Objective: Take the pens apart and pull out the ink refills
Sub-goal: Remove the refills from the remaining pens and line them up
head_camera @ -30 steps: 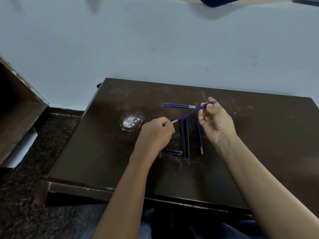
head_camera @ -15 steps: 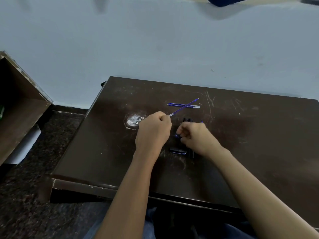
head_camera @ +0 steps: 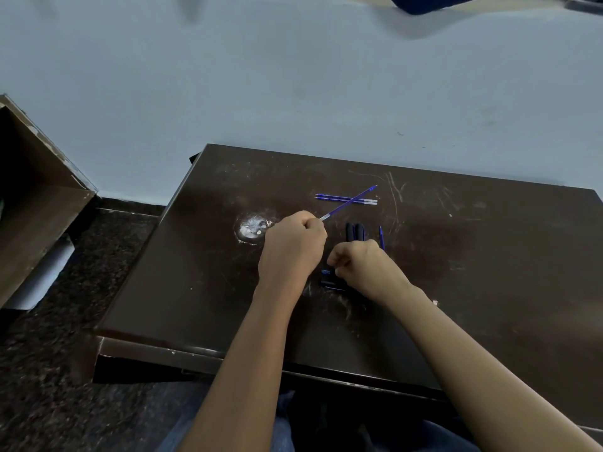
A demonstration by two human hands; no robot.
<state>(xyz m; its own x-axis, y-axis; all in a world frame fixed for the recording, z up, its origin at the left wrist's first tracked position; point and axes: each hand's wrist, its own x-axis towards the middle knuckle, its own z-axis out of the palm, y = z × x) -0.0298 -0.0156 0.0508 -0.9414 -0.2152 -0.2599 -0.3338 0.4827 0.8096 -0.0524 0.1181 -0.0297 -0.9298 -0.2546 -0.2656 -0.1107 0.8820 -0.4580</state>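
Your left hand (head_camera: 293, 244) is curled into a fist around the clear, silvery end of a blue ink refill (head_camera: 350, 202), which angles up and away from your knuckles toward the far right, its blue tip hanging over the dark brown table (head_camera: 489, 272). That raised refill crosses, in this view, over two more blue refills (head_camera: 346, 198) lying side by side on the tabletop, just beyond your left hand; whether it touches them cannot be told.

Your right hand (head_camera: 365, 265) sits just right of the left one, knuckles up and fingers folded down onto the table over the pen parts. It looks closed, but what it pinches, if anything, is hidden under the fingers. Two black pen barrels (head_camera: 355, 231) stick out side by side from beyond its knuckles, pointing away from you. A fourth blue refill (head_camera: 381, 238) lies just right of those barrels, partly covered by your hand. At the near left edge of your right hand sits a short black piece with blue trim (head_camera: 331, 283), likely a cap, flat on the table.

A whitish worn patch (head_camera: 252, 227) marks the tabletop just left of your left hand. No brand, label or writing can be read on any pen part.
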